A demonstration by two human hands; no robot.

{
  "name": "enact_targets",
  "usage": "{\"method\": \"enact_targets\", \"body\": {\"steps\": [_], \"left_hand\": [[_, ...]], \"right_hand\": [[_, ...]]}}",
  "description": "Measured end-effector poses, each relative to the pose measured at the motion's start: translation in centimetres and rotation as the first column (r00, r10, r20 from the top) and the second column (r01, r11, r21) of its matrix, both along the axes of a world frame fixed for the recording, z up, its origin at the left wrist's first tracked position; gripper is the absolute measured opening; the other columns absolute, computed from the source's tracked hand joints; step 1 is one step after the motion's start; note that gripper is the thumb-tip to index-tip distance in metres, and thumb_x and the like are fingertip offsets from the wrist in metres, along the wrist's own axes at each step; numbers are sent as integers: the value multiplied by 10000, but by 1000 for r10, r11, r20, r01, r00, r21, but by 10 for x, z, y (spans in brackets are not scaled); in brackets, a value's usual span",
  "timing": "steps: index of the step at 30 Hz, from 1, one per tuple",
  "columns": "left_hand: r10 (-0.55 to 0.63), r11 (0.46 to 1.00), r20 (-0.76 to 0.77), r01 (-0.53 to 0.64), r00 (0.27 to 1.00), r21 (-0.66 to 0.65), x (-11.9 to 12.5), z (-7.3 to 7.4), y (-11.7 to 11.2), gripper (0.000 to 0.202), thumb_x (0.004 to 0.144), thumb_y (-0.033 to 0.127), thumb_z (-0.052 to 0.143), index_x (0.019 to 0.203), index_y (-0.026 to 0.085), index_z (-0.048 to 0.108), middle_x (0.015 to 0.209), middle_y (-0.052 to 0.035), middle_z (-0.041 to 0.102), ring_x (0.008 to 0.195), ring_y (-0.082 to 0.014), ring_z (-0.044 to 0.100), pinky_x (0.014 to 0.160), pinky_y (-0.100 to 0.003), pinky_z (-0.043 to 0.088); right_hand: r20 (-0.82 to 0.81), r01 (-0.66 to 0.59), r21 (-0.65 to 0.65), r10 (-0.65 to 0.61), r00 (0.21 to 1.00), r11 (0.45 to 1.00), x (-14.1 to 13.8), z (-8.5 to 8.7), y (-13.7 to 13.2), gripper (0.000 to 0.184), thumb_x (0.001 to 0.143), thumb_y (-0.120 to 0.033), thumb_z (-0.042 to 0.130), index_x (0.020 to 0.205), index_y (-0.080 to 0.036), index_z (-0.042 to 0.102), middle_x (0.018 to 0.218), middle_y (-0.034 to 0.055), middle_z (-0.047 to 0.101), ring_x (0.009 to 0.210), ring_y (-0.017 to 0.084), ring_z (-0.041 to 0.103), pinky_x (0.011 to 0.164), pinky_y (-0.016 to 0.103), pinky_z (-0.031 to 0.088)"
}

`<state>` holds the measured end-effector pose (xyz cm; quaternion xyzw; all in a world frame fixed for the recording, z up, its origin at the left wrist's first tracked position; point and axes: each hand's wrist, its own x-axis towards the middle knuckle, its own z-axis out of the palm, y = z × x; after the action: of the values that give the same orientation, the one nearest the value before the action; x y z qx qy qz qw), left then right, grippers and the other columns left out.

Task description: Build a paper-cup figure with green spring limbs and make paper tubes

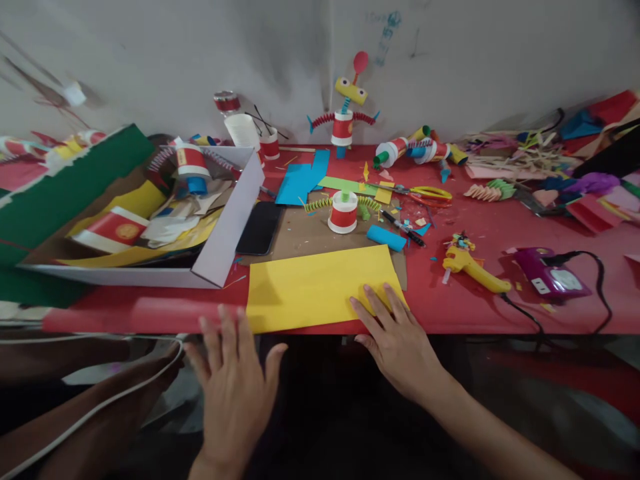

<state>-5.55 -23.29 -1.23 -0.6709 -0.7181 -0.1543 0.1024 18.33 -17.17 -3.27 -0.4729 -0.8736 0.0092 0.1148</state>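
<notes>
A yellow paper sheet [315,285] lies flat at the near edge of the red table [450,293]. My right hand [395,340] rests with its fingers stretched flat on the sheet's near right corner. My left hand [233,383] hovers open with spread fingers just before the table edge, close to the sheet's near left corner, holding nothing. Behind the sheet stands a red-and-white paper cup figure [343,212] with coiled green arms on a brown card.
An open white box [220,233] of paper scraps and cups sits at left beside a black phone [260,228]. A yellow glue gun [470,261], a purple device [547,279] with a cable, scissors [425,193], a paper robot [345,107] and craft litter fill the right and back.
</notes>
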Motion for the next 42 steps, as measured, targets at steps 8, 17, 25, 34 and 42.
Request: {"method": "enact_targets", "body": {"steps": [8,17,25,34,42], "left_hand": [[-464,877,9,461,886,-134,87,-10,41,702,880,539,465,1458,168,323,1486,-173,382,1379,-369,323,1063,-622,318],[-358,923,60,363,932,-125,92,-15,33,587,863,493,525,1410,314,415,1481,-161,394,1371,-379,336,1056,-647,286],[-468,859,179,493,865,-138,98,0,56,389,913,399,486,1187,144,597,1309,-139,573,1162,-326,521,926,-482,467],[-521,824,169,544,837,-154,100,-3,77,514,902,179,490,1404,207,385,1313,-134,534,1048,-283,532,862,-457,480],[-535,817,116,548,837,-178,99,-2,80,526,907,229,500,1420,269,392,1384,-129,490,1095,-288,523,899,-468,470]], "right_hand": [[-198,-37,-98,17,980,994,19,23,18,372,938,-257,458,1284,-185,574,1366,123,551,1287,273,475,1026,476,448],[-265,269,2,-259,929,963,42,16,125,465,840,-129,525,1304,-109,540,1243,172,615,1143,311,559,965,492,449],[-480,350,23,-297,825,936,32,19,40,400,882,-266,547,1275,-193,544,1147,120,654,1049,266,600,914,431,492],[-459,332,52,-272,846,942,25,-3,12,394,861,-205,564,1254,-188,540,1105,112,654,987,248,590,880,440,492],[-571,352,-136,-364,736,926,33,-1,8,489,837,-313,630,1290,-206,477,1161,119,639,1062,267,600,914,465,503]]}}
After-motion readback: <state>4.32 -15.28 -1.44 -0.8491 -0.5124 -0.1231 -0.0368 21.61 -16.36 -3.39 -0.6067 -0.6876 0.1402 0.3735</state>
